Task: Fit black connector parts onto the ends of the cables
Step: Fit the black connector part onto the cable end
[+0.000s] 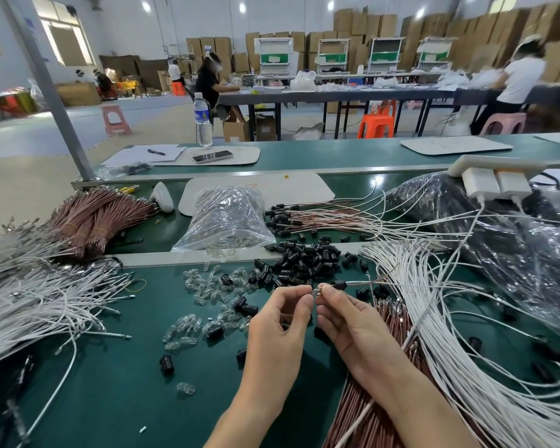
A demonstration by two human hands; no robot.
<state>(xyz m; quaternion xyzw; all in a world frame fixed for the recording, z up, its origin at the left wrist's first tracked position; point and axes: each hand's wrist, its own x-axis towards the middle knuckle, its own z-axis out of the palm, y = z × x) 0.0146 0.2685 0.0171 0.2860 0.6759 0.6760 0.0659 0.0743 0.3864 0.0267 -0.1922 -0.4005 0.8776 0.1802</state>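
Open bench (110, 399) at the near left corner, white cables (29, 305) crowd its left edge, black connector parts (304, 258) heap mid-bench (clear bulbs (204, 286) beside), cable bundles (450, 350) fill the right edge.

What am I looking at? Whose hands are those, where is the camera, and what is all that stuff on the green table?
There is no robot here. These are a person's two hands, filmed by a camera worn on their head and looking down. The left hand and right hand pinch the tip of one thin cable, which carries a black connector part just past the fingers. On the green table lie a pile of black connector parts, small clear pieces, a plastic bag, white cables and brown cables. Further back, other people work at tables.
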